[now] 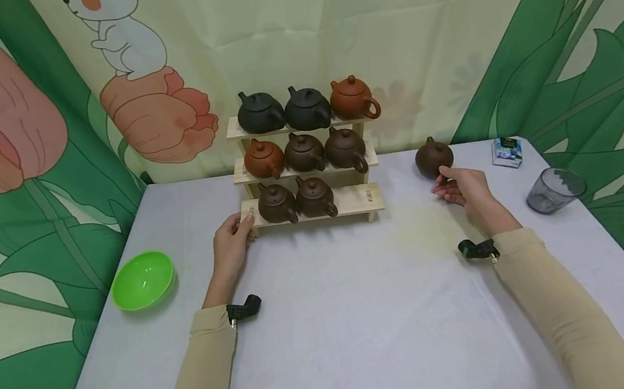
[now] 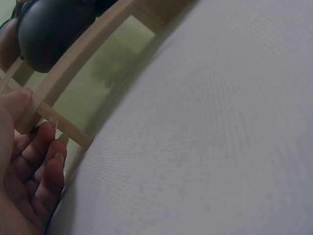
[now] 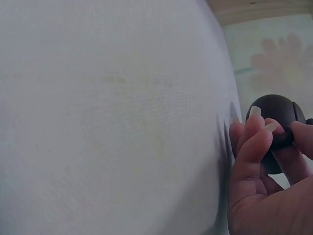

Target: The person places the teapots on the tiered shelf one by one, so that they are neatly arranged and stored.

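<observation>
A three-tier wooden display stand (image 1: pixel 350 197) is at the back of the table in the head view. My left hand (image 1: pixel 232 241) pinches the left end of its lowest shelf, thumb on top and fingers underneath, as the left wrist view shows. Two dark brown teapots (image 1: pixel 315 197) sit on that shelf, its right part bare. To the right of the stand, my right hand (image 1: pixel 468 190) grips a dark brown teapot (image 1: pixel 433 155) by its handle. In the right wrist view, thumb and fingers close round the handle of this teapot (image 3: pixel 274 107). Whether its base touches the table is unclear.
Orange-brown and dark brown teapots (image 1: pixel 304 151) fill the middle shelf; two black teapots (image 1: pixel 260 112) and an orange-brown teapot (image 1: pixel 352 97) top the stand. A green bowl (image 1: pixel 142 280) stands at left. A small box (image 1: pixel 506 152) and a clear glass (image 1: pixel 554 191) are at right.
</observation>
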{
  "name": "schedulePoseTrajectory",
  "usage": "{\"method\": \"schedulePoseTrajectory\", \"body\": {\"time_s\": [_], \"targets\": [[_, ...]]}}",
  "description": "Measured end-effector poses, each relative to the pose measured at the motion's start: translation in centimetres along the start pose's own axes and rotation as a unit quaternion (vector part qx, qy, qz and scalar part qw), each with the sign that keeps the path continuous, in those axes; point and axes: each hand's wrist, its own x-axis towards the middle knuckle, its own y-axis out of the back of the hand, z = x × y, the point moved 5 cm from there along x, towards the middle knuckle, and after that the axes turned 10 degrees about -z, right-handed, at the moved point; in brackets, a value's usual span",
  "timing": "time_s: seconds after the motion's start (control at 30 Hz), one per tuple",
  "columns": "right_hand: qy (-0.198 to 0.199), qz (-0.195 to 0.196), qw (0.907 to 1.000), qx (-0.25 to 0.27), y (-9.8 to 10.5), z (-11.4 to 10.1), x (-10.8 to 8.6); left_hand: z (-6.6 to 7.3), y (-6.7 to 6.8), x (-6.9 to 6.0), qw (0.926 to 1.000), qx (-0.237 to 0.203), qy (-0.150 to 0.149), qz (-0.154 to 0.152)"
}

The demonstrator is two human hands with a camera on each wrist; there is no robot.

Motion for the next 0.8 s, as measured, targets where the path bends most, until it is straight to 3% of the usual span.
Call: {"method": "schedulePoseTrajectory", "body": {"time_s": [0.13, 0.47, 0.8], "targets": [[0.005, 0.004, 0.9999, -0.015, -0.1, 0.0, 0.1, -0.1, 0.0, 0.1, 1.0, -0.003, -0.002, 0.001], [0.029, -0.043, 0.9982, -0.03, -2.1, -1.8, -2.4, 0.0, 0.0, 0.0, 1.0, -0.002, -0.002, -0.003], [0.049, -0.059, 0.9958, -0.049, -2.8, -2.5, -3.2, 0.1, 0.0, 0.0, 1.0, -0.005, -0.001, -0.004]]}}
